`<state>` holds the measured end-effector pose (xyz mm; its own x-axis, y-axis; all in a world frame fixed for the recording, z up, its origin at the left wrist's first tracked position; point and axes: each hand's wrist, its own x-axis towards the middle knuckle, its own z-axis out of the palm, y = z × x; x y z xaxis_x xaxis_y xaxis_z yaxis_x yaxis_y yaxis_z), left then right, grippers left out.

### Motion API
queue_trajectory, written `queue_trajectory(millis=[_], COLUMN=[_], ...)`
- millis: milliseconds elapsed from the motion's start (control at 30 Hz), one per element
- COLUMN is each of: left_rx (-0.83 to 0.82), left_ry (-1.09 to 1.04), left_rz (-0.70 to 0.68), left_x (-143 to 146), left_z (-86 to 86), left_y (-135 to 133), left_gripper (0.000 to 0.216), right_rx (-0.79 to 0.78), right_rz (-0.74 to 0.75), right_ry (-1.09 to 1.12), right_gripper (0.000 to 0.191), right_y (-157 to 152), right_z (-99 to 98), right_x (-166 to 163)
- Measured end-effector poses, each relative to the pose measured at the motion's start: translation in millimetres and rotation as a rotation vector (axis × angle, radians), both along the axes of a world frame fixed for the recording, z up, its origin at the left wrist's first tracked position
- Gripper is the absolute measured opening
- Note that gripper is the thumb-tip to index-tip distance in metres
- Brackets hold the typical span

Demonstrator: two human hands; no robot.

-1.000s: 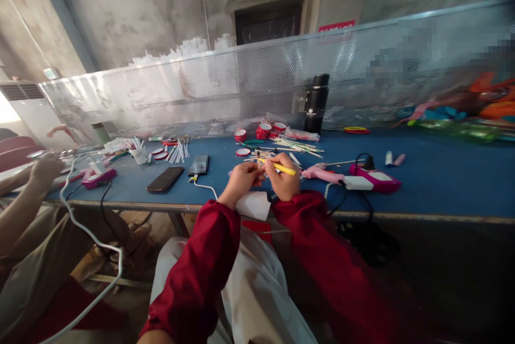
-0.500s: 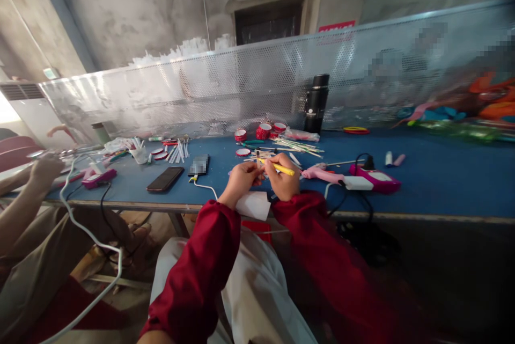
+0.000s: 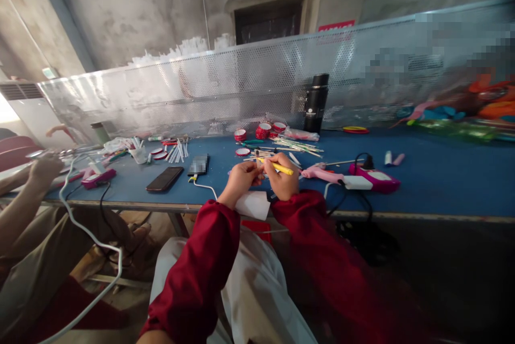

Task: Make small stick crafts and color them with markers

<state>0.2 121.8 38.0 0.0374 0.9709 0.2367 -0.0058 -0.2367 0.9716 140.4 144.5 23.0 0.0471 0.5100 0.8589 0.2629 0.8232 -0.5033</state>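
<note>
My right hand (image 3: 282,180) is closed round a thin yellow stick (image 3: 278,167), which points right over the blue table (image 3: 434,177). My left hand (image 3: 240,179) is pinched at the stick's left end, fingers together against the right hand. What the left fingers hold is too small to make out. A white paper piece (image 3: 254,205) lies under both hands at the table's front edge. Both arms wear dark red sleeves.
A pink glue gun (image 3: 324,174) and a pink-white box (image 3: 376,180) lie right of my hands. A black phone (image 3: 164,178), red tape rolls (image 3: 263,131), loose sticks (image 3: 295,145) and a black flask (image 3: 316,103) lie further back. Another person's hand (image 3: 42,170) works at the left.
</note>
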Motion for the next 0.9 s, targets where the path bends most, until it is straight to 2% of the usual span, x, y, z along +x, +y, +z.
queue_trajectory(millis=[133, 333, 533, 733, 900], left_rx=[-0.012, -0.014, -0.008, -0.015, -0.004], left_ry=[-0.001, -0.012, 0.001, -0.015, -0.002], left_rz=[0.013, 0.001, 0.008, 0.000, 0.001], left_x=[-0.7, -0.1, -0.8, 0.1, -0.6], left_z=[0.0, 0.7, 0.3, -0.8, -1.0], left_y=[-0.3, -0.4, -0.1, 0.8, 1.0], left_gripper=[0.033, 0.037, 0.033, 0.034, 0.034], right_rx=[-0.003, 0.001, -0.006, -0.002, -0.006], right_rz=[-0.054, 0.033, -0.016, 0.052, -0.030], right_ry=[0.042, 0.016, 0.042, 0.001, 0.043], right_gripper=[0.021, 0.019, 0.020, 0.019, 0.021], right_y=[0.8, 0.2, 0.0, -0.6, -0.8], right_z=[-1.2, -0.7, -0.3, 0.5, 0.0], right_x=[0.8, -0.3, 0.6, 0.4, 0.4])
